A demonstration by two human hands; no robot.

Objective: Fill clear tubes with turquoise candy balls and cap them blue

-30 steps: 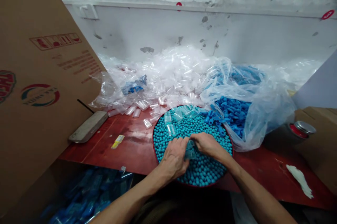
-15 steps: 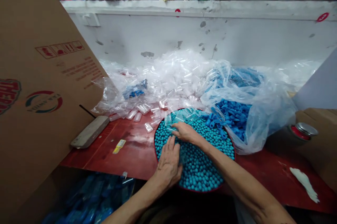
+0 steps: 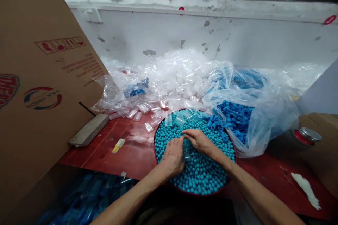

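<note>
A round red-rimmed tray full of small teal balls [image 3: 203,177] stands at the table's front edge. Above it, my left hand [image 3: 174,154] is closed on a small clear plastic container [image 3: 186,150], seen upright between my hands. My right hand [image 3: 198,140] has its fingertips pinched together at the container's top; whether they hold anything is too small to tell. Several clear containers [image 3: 168,119] lie on the balls at the tray's back edge. Blue plastic pieces [image 3: 236,117] spill from a clear bag [image 3: 266,126] onto the tray's right rear.
A heap of clear containers [image 3: 182,73] lies against the wall. On the left stand a large cardboard box [image 3: 52,77] and a grey block [image 3: 89,130]. A lidded jar [image 3: 307,136] and a white glove-like item [image 3: 306,189] are at the right. Blue items [image 3: 89,197] fill a space below left.
Both hands have come together around the clear container, which now shows upright between them. My right hand has shifted right and slightly down; its fingers have closed. The view has shifted slightly.
</note>
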